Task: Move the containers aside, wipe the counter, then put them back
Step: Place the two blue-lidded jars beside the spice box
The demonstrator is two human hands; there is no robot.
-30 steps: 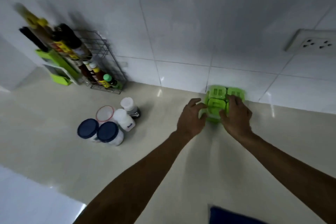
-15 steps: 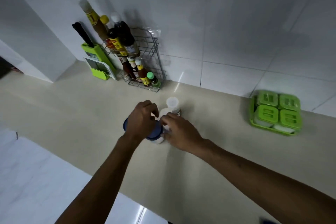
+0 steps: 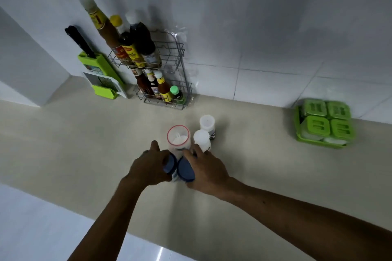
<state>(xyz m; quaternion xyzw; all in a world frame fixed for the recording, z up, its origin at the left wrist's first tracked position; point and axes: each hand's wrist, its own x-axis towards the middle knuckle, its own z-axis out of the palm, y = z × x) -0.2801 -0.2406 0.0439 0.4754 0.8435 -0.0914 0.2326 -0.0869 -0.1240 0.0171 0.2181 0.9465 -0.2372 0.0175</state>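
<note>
Two jars with dark blue lids stand side by side on the beige counter [image 3: 63,146]. My left hand [image 3: 148,167] grips the left blue-lidded jar [image 3: 169,164]. My right hand [image 3: 206,171] grips the right blue-lidded jar [image 3: 185,170]. Just behind them is a clear jar with a red rim [image 3: 178,136] holding white powder. Two white bottles [image 3: 202,139] [image 3: 207,123] stand to its right. A green tray with green-lidded boxes [image 3: 324,123] sits against the wall at the right.
A wire rack [image 3: 169,70] full of sauce bottles stands against the tiled wall at the back. A green knife holder with a grater [image 3: 101,78] is left of it. The counter's front edge runs diagonally at lower left, with white floor below.
Both hands left the green tray at the wall and came left to the jar cluster. They now close around the two blue-lidded jars.
</note>
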